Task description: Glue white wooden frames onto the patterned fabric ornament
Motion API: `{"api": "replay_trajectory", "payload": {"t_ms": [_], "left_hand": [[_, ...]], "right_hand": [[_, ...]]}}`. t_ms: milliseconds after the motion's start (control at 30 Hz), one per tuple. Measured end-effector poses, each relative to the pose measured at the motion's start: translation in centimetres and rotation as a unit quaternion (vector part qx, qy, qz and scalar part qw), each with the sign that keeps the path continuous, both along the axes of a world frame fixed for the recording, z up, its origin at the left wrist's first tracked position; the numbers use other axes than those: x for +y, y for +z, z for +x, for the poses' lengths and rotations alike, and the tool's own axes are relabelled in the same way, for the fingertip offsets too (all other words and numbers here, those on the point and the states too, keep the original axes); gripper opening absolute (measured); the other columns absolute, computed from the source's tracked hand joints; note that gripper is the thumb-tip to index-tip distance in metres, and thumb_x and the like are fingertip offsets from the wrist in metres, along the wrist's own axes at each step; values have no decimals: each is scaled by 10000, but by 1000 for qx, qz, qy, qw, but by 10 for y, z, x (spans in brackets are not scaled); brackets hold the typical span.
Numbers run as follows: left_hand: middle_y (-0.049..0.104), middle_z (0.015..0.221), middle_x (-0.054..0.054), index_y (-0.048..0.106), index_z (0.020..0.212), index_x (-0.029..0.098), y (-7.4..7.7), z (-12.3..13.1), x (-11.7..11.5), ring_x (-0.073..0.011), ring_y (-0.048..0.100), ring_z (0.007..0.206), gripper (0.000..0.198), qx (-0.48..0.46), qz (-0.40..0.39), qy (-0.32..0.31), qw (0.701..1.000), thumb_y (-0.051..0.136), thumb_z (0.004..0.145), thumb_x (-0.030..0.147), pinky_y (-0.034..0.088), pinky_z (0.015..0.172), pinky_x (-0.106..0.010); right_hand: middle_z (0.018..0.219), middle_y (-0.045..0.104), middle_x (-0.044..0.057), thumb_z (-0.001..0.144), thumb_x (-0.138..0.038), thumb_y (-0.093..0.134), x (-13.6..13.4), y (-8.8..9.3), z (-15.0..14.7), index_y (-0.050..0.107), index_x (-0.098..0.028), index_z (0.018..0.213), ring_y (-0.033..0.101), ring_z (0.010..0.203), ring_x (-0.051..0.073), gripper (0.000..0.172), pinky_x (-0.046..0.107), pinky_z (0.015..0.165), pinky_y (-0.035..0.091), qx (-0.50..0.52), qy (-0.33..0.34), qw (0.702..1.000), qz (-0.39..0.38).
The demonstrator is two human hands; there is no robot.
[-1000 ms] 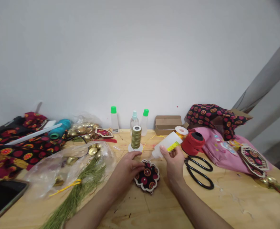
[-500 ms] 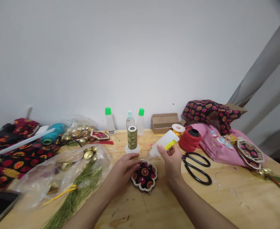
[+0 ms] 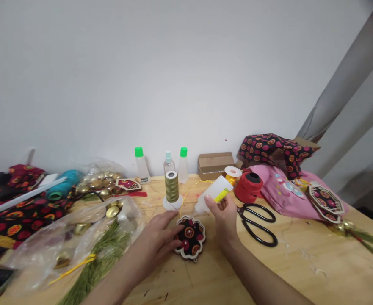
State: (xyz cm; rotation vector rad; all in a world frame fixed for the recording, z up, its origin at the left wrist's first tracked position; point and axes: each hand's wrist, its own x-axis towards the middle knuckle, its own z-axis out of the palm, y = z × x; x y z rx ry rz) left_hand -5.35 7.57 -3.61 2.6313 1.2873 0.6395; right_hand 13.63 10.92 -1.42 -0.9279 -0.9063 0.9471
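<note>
A flower-shaped ornament (image 3: 191, 239) lies flat on the table, its dark patterned fabric set in a pale scalloped frame. My left hand (image 3: 156, 237) rests at its left side, fingers stretched out and apart, the tips on its left edge. In my right hand (image 3: 222, 214) is a translucent white squeeze bottle (image 3: 212, 192) with a yellow label. It is tipped, its narrow end pointing down and left just above the ornament's top edge. Whether that tip touches the frame I cannot tell. Yellow cord (image 3: 183, 203) runs near the ornament's top.
Behind stand an olive thread spool (image 3: 172, 188) and green-capped bottles (image 3: 142, 165). Black-handled scissors (image 3: 258, 224), a red thread cone (image 3: 248, 188) and a pink bag (image 3: 281, 192) lie right. Left are gold bells (image 3: 100, 182), a plastic bag (image 3: 49, 237) and green tassel strands (image 3: 97, 262).
My left fingers have spread and slid down along the ornament's left edge. The right hand still holds the tipped bottle near the ornament. The whole view has shifted slightly.
</note>
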Motion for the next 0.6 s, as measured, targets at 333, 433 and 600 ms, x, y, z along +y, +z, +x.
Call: {"api": "replay_trajectory", "payload": {"t_ms": [333,433,600], "left_hand": [[507,1274,-112,585,1138,299,0,0,1,-280,469,1158,325,-15,-1,-3,1000,492,836,376,414,934,-434],[501,1285,-88,593,1125,309,6,1,0,-268,470,1162,307,-49,-26,9,998,506,833,345,410,947,-416],[555,1216,-65,633,1056,274,20,3,-1,-232,521,1104,259,-106,-83,53,989,499,835,288,412,951,-387]], "right_hand": [[734,646,28,624,-327,707,0,-1,1,545,-159,802,619,676,174,293,301,627,508,22,19,1000,6],[744,646,33,622,-338,712,1,0,5,553,-156,799,616,679,173,299,300,628,507,28,19,999,14],[802,653,51,621,-358,719,-3,21,17,556,-156,862,624,729,189,354,315,666,512,28,44,998,40]]}}
